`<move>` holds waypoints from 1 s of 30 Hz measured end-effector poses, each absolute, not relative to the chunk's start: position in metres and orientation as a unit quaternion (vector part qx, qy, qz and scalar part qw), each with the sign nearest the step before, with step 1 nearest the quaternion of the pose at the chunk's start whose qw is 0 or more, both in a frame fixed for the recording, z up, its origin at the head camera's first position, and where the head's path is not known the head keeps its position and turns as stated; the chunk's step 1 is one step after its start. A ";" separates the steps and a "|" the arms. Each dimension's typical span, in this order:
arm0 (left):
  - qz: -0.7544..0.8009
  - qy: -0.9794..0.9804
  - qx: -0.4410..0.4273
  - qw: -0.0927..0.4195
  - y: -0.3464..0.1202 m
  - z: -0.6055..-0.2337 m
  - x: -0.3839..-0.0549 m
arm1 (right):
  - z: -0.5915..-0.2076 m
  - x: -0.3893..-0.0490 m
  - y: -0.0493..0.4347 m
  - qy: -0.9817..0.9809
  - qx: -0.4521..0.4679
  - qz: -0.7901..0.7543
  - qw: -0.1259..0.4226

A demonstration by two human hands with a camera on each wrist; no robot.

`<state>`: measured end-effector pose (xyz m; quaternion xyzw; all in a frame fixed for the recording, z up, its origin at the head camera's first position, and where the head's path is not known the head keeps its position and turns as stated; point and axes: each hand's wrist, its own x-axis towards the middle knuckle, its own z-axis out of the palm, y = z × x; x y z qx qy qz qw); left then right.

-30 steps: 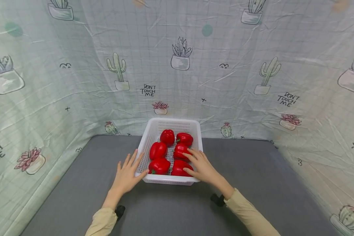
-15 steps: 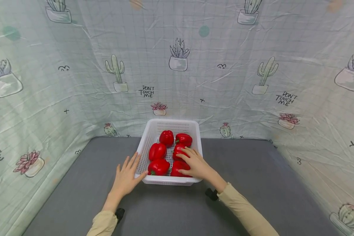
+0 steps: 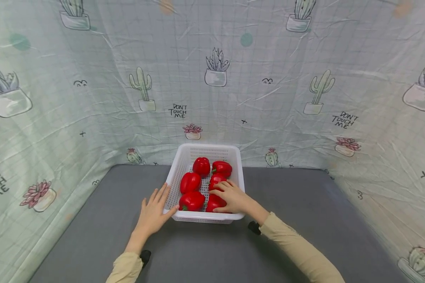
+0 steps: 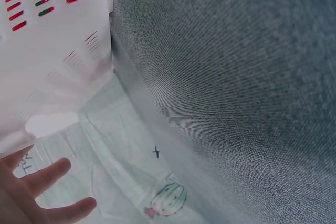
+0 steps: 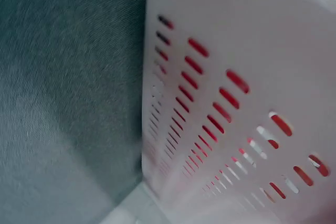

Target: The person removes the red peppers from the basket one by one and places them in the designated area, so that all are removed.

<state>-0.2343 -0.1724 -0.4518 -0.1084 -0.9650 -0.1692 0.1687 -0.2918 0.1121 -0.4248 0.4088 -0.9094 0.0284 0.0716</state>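
A white perforated plastic basket [image 3: 177,167] holds several red bell peppers in two columns. My right hand [image 3: 235,199] reaches over its right rim, with fingers and thumb curled round the near-right bell pepper [image 3: 214,203]. Just beyond those fingers lies another red bell pepper [image 3: 217,179]. At the left rim, my left hand [image 3: 152,212] has its fingers spread and its thumb by the front corner. The near-left bell pepper [image 3: 192,201] sits close to that thumb. In the left wrist view, fingers of the left hand [image 4: 42,187] show beneath the basket wall [image 4: 52,66].
The basket stands on a grey tabletop [image 3: 205,251] near its back edge. A pale curtain [image 3: 262,102] printed with cacti surrounds the back and sides. The basket's slotted wall [image 5: 252,30] fills much of the right wrist view, hiding the right hand there.
My right hand has moved left and down over the basket, and its fingers have curled round the near-right bell pepper. The left hand has stayed by the left rim.
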 end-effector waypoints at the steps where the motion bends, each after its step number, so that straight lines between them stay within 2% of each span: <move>1: -0.171 -0.965 -0.109 0.168 -0.172 -0.452 -0.234 | -0.425 -0.293 0.112 -0.909 0.412 0.018 0.067; 16: -0.168 -0.965 -0.106 0.171 -0.173 -0.453 -0.234 | -0.417 -0.294 0.102 -0.898 0.436 -0.052 0.017; 30: -0.163 -0.965 -0.109 0.177 -0.173 -0.451 -0.234 | -0.421 -0.297 0.088 -0.893 0.434 -0.114 0.017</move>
